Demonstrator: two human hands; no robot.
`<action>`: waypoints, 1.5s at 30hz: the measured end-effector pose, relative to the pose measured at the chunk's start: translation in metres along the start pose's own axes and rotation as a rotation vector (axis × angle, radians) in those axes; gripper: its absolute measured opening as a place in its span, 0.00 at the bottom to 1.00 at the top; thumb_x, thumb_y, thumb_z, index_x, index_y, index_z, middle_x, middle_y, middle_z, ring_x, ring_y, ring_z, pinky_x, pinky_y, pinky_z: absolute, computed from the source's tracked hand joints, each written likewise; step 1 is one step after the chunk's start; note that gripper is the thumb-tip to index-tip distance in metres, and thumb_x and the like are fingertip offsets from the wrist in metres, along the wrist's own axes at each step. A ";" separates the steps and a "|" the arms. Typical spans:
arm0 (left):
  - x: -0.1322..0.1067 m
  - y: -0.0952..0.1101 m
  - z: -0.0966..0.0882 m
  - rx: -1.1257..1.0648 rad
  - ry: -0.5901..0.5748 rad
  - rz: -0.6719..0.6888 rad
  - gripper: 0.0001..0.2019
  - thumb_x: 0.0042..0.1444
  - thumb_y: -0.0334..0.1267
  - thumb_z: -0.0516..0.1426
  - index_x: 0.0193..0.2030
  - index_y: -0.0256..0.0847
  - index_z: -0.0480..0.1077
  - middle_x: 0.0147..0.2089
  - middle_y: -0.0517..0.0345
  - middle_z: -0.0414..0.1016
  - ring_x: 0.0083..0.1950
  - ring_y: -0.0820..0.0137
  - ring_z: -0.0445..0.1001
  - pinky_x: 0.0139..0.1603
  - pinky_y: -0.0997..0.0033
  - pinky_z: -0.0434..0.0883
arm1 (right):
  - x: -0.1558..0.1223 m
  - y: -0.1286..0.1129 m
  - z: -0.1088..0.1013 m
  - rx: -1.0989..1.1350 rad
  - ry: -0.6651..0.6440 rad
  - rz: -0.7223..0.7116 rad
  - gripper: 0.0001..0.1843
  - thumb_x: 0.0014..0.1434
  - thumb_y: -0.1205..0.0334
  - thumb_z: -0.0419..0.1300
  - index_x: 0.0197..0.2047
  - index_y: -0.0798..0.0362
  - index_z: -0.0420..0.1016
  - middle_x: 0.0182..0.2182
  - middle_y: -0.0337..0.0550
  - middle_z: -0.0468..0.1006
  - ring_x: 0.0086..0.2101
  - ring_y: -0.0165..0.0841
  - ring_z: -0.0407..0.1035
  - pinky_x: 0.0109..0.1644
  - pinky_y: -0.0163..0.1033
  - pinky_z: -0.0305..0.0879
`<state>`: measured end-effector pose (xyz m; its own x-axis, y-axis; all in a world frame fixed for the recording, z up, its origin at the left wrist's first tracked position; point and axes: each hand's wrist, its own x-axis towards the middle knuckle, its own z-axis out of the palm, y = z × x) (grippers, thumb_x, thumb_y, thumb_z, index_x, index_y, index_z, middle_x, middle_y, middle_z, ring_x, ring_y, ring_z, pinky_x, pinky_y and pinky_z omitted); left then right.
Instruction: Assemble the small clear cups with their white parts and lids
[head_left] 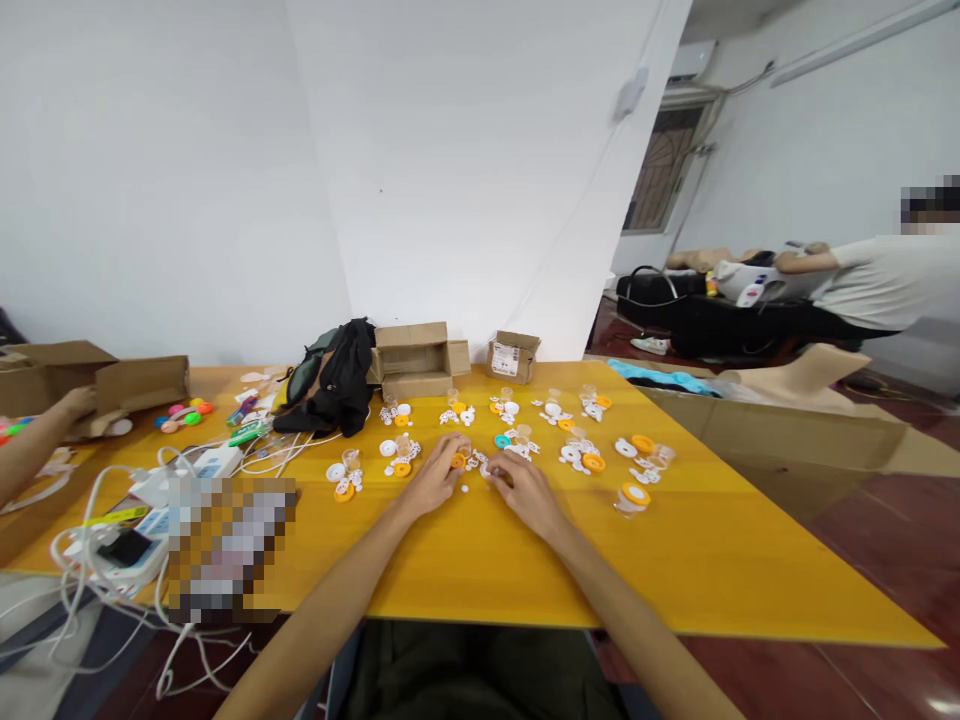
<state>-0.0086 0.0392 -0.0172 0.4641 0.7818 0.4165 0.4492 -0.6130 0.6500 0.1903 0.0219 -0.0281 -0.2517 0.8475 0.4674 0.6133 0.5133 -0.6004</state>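
Observation:
My left hand (435, 478) is over the table with its fingers curled in around a small orange ring (458, 461) and a clear plastic cup. Whether it grips either one cannot be made out. My right hand (529, 488) is bent beside it, thumb and fingertips closed at a white plastic disc (486, 469). Small white perforated pieces (474, 459) lie between the two hands. A single white bit (465, 489) rests just in front of them. Beyond my right hand are a teal ring (502, 441) and another clear cup (523, 434).
Groups of cups, discs and rings cover the yellow table (480, 570), including an orange-lidded cup (634, 497) at right. Behind stand an open carton (414, 362), a small box (513, 357) and a black bag (337, 375). Cables and a power strip (142, 545) lie left, near another person's arm (37, 440).

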 end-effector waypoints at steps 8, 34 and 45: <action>0.001 0.001 -0.001 -0.035 0.029 -0.036 0.25 0.56 0.23 0.53 0.59 0.47 0.63 0.60 0.52 0.67 0.62 0.63 0.67 0.66 0.58 0.63 | -0.002 -0.004 -0.001 -0.018 0.030 -0.020 0.09 0.59 0.70 0.55 0.33 0.47 0.73 0.35 0.41 0.77 0.36 0.37 0.73 0.42 0.41 0.69; 0.002 0.000 0.002 0.029 0.036 -0.055 0.23 0.55 0.26 0.56 0.57 0.48 0.67 0.59 0.52 0.66 0.64 0.61 0.65 0.66 0.58 0.63 | 0.004 0.002 0.004 -0.086 -0.025 -0.001 0.11 0.60 0.71 0.53 0.37 0.49 0.76 0.38 0.43 0.78 0.39 0.37 0.74 0.45 0.41 0.70; 0.008 0.000 0.006 0.011 0.091 -0.067 0.25 0.53 0.23 0.55 0.57 0.47 0.66 0.54 0.53 0.68 0.57 0.62 0.71 0.61 0.60 0.68 | 0.018 0.004 0.006 -0.147 -0.040 -0.057 0.13 0.62 0.71 0.52 0.37 0.49 0.77 0.37 0.44 0.78 0.40 0.37 0.74 0.46 0.41 0.70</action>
<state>-0.0005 0.0450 -0.0182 0.3615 0.8281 0.4284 0.4856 -0.5594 0.6717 0.1840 0.0397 -0.0259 -0.3165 0.8239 0.4701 0.6997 0.5374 -0.4708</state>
